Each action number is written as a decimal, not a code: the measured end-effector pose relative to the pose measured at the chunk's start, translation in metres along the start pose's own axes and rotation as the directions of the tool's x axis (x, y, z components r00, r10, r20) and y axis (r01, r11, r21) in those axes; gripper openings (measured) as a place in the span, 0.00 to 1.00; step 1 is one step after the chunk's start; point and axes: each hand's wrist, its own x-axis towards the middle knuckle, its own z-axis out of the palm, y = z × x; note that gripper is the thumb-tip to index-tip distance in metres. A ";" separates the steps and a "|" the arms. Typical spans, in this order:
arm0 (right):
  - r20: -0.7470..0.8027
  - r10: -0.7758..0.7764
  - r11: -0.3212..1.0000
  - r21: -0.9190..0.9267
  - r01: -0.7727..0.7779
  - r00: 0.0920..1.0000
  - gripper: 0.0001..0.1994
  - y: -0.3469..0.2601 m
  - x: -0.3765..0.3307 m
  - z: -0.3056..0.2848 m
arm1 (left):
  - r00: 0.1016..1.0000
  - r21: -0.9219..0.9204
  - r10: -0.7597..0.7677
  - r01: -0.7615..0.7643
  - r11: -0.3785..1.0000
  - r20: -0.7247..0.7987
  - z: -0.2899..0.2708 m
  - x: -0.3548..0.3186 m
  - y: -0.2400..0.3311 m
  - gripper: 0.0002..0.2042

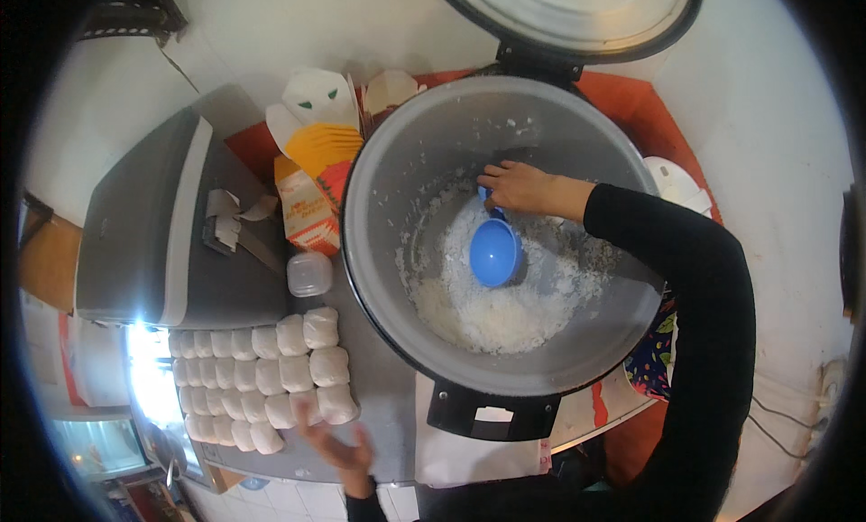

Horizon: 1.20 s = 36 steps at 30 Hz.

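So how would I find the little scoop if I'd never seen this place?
Look for the huge grey pot with its lid up, partly filled with white rice. In the middle of the rice sits the scoop, held by the right hand. It is the only bright blue thing among all that white and grey.

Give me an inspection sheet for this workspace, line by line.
Surface: grey counter beside an orange-red top.
Job's things: large grey rice cooker pot, lid open, cooked rice inside; blue scoop; rows of wrapped white rice portions.
Clutter: folded cartons, small clear lidded cup, grey case.
Hands: right hand grips the scoop handle; left hand open, empty, near the portions.
Cables: thin cables at the right wall.
Surroundings: white wall, tiled floor.
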 end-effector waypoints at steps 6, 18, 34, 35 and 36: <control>0.146 -0.140 0.990 0.047 0.135 0.979 0.20 -0.007 -0.008 0.020 | 0.816 -0.264 0.569 -0.531 0.805 0.096 0.050 0.032 0.112 0.13; 0.286 0.175 0.943 0.228 -0.244 0.942 0.27 -0.077 -0.067 -0.047 | 0.819 -0.262 0.414 -0.534 0.804 -0.398 0.098 0.020 0.113 0.10; 0.336 0.288 0.535 0.720 -0.442 0.897 0.22 -0.073 -0.024 -0.044 | 0.627 -0.321 0.273 -0.667 0.672 -0.730 0.130 0.030 0.119 0.06; 0.273 0.315 0.654 0.632 -0.416 0.909 0.22 -0.072 -0.017 -0.042 | 0.604 -0.327 0.254 -0.684 0.653 -0.756 0.133 0.031 0.120 0.06; 0.208 0.322 0.755 0.532 -0.383 0.923 0.22 -0.074 -0.008 -0.037 | 0.634 -0.335 0.250 -0.654 0.679 -0.732 0.130 0.027 0.121 0.06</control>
